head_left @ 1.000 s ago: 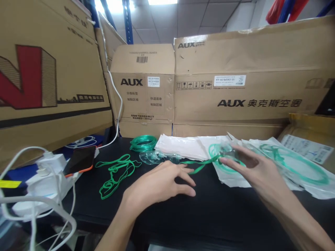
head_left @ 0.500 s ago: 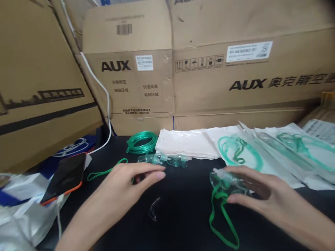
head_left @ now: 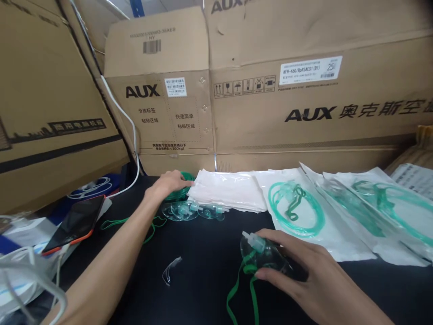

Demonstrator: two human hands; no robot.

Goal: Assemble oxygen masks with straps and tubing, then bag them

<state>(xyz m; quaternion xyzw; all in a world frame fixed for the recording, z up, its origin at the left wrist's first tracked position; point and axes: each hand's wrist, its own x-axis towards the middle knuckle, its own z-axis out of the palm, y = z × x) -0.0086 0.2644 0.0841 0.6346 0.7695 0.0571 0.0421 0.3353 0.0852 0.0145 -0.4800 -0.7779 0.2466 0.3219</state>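
My right hand (head_left: 297,271) holds a clear green oxygen mask (head_left: 267,257) by its body, thumb in front and fingers behind. The mask's white connector points up to the left, and its green elastic strap (head_left: 233,295) hangs down. At the back, my left hand (head_left: 169,183) is closed over a coil of green oxygen tubing (head_left: 179,195), its fingertips partly hidden. Just in front of the coil lie two more clear green masks (head_left: 181,211) (head_left: 211,211), with a green strap (head_left: 113,222) trailing left.
White packages (head_left: 230,192) lie at the back; others with green tubing (head_left: 297,216) spread to the right. A thin clear piece (head_left: 171,270) rests on the black table (head_left: 199,289). A phone (head_left: 76,225) and white cables (head_left: 125,113) are at left. Cardboard boxes (head_left: 250,131) stand behind.
My left hand has reached away and slightly left, onto the tubing coil. My right hand, still holding the mask, has shifted left and a little lower in view. The camera view has shifted slightly.
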